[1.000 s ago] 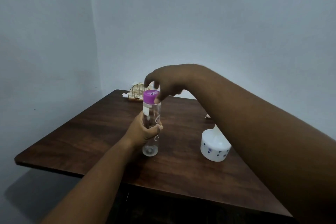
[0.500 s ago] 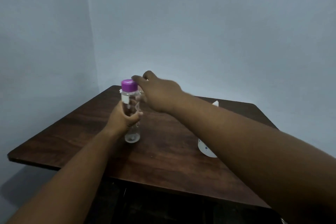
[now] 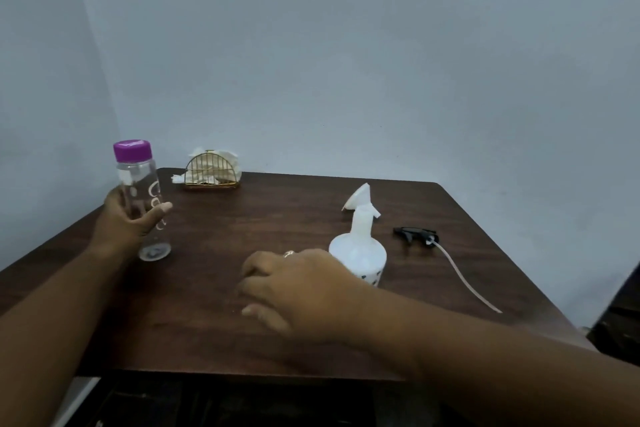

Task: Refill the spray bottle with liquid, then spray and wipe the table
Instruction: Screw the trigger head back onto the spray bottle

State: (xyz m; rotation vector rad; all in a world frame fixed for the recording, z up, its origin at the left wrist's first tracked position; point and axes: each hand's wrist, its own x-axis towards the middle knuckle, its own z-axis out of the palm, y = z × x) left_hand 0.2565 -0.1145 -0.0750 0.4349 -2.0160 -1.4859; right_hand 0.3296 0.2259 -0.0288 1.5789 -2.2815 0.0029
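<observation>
I am gripping the light, slippery clear plastic bottle with purple cap [image 3: 141, 199] mid-body in my left hand [image 3: 130, 218] near the dark wooden table [image 3: 263, 218]'s left edge, my right hand [image 3: 298, 291] hovering loosely curled, empty.

The right hand [image 3: 298, 291] covers the lower left of the white spray bottle [image 3: 360, 253], and its fingertips blur. The lettering on the clear bottle [image 3: 140, 198] is unreadable. A dark object [image 3: 620, 315] runs off the right edge.
</observation>
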